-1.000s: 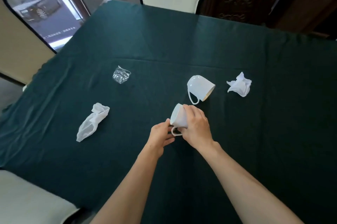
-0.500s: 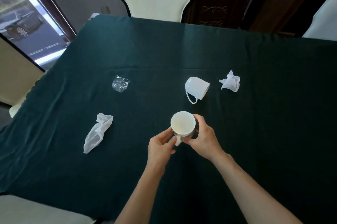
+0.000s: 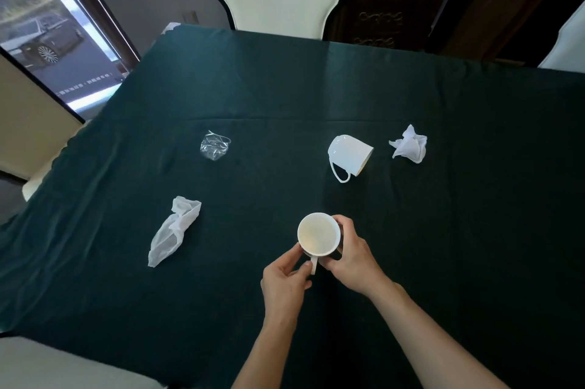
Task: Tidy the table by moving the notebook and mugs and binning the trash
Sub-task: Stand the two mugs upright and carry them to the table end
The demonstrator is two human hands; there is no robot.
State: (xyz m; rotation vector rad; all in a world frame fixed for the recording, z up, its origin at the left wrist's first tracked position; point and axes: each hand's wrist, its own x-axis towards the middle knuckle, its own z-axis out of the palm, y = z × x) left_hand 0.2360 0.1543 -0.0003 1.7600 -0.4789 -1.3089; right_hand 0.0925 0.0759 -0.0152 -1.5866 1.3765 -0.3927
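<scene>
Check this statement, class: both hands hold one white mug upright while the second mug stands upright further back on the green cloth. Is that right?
Not quite. In the head view the second mug lies on its side. The rest holds: the left hand and right hand hold the upright mug over the green cloth.

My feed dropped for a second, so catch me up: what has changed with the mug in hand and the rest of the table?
The held mug has been turned from tipped on its side to upright, mouth up. The right hand stays wrapped around its body; the left hand now pinches the handle. Unchanged: the second mug on its side, the crumpled tissue, the clear wrapper and the white bag.
</scene>
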